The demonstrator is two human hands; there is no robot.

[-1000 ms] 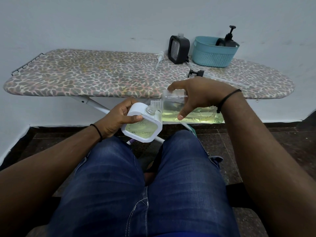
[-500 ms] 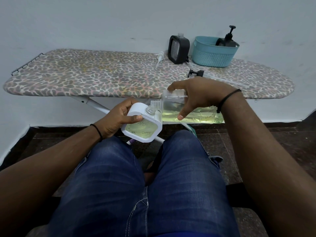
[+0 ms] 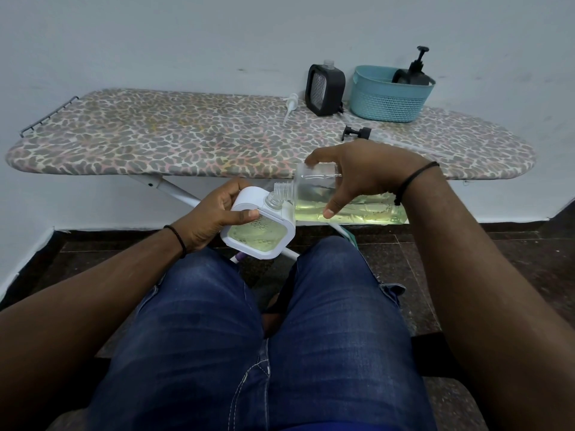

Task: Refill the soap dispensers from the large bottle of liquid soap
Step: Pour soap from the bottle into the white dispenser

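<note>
Left hand [image 3: 214, 217], centre-left of frame, grips the white square-framed dispenser with clear window [image 3: 259, 233], thumb across its front, neck tilted up toward the right. Right hand [image 3: 357, 175], centre-right, grips the large clear plastic bottle of yellowish liquid soap [image 3: 345, 202], lying nearly horizontal, threaded mouth just beside and above the dispenser neck. Step in hand: pouring into the white dispenser, window looks already mostly yellow. Next move probably calls for keeping mouths aligned, tipping back before overflow, then capping. Black dispenser [image 3: 325, 90] stands open-necked upper right on the leopard-print ironing board [image 3: 155, 138], beside the teal basket [image 3: 389, 99]. Versus earlier frames: practically nothing differs, both hands and the bottle angle match.
</note>
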